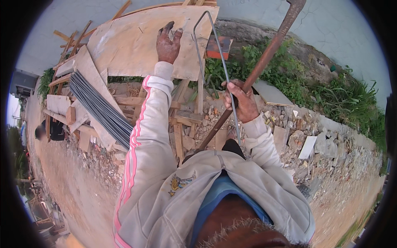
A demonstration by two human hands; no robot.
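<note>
My left hand (168,46) is raised over a plywood sheet (124,49). Its thumb and fingers are apart, and nothing shows between them. In front of my body, my right hand (243,101) is closed around a thin grey steel rod (223,62) bent into a long, narrow loop at its far end. A thick rusty metal bar (269,51) with a crooked top slants past the same hand. It runs from the upper right down toward my waist, and the fingers appear to touch it. Left of my left sleeve, a bundle of straight steel rods (99,109) lies across boards.
An orange-red block (219,47) sits beside the plywood's right edge. Green plants (277,62) grow along the wall. Broken stones (297,138) and a white tile piece (307,147) lie on the right. Wooden planks (178,128) prop the sheet. A person in dark clothes (56,131) is far left.
</note>
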